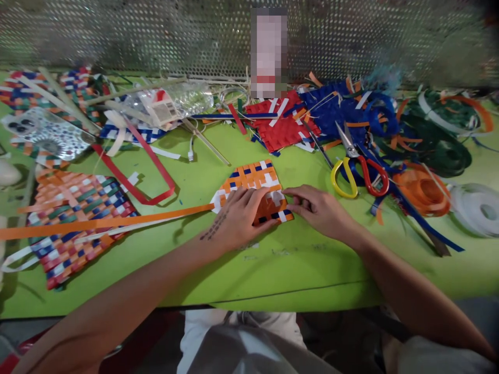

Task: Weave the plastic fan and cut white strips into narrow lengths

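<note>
Before me on the green table lies a small woven strip mat (249,175) in orange, white and dark blue. My left hand (242,213) rests on its lower left part, with thumb and forefinger spread apart on the weave. At the mat's right edge, my right hand (317,209) has thumb and fingers closed in a pinch on the edge; the exact strip between the fingertips is too small to make out. A long orange strip (171,213) runs leftward from the mat, beside a thinner white one. Part of the weave is hidden under my left hand.
Scissors (353,161) with yellow and red handles lie to the right, near orange (423,189) and white strip rolls (477,210). A larger woven piece (83,221) is at left, near a bent red strip (134,187). Red weaving (273,124) and scraps line the perforated panel (175,39).
</note>
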A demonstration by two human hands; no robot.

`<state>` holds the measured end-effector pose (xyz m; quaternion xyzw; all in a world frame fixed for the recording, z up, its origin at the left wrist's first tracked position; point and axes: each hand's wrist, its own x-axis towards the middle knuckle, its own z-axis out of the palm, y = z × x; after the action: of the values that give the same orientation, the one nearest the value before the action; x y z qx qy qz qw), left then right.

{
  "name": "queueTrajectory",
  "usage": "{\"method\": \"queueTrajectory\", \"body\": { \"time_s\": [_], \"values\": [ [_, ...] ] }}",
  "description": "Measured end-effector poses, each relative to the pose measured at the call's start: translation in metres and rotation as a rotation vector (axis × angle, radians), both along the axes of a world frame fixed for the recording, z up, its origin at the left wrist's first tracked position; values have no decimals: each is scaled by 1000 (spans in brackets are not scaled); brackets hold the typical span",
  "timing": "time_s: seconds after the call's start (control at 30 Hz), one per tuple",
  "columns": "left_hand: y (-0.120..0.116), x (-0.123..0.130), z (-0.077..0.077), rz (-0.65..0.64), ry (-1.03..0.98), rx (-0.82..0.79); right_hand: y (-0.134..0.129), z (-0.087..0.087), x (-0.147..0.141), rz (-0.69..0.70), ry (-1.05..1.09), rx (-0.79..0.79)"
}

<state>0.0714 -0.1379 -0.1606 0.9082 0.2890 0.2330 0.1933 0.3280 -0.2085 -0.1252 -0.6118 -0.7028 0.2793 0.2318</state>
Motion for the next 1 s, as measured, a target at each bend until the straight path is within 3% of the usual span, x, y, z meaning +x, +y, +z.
{"method": "queueTrajectory", "body": {
  "time_s": [0.23, 0.33, 0.6, 0.8, 1.0],
  "values": [
    [-2, 2, -1, 38, -20, -35, -1, 11, -19, 88, -473, -30],
    [-1, 3, 0, 41, -17, -38, -3, 12, -17, 116, -463, -9],
    [1, 1, 2, 21, 5, -67, -6, 11, -3, 179, -174, 15],
    [1, 2, 1, 15, -3, -38, -5, 10, -8, 131, -288, 44],
    [1, 2, 1, 14, -13, -18, -8, 9, -6, 207, -403, 31]
  ]
}}
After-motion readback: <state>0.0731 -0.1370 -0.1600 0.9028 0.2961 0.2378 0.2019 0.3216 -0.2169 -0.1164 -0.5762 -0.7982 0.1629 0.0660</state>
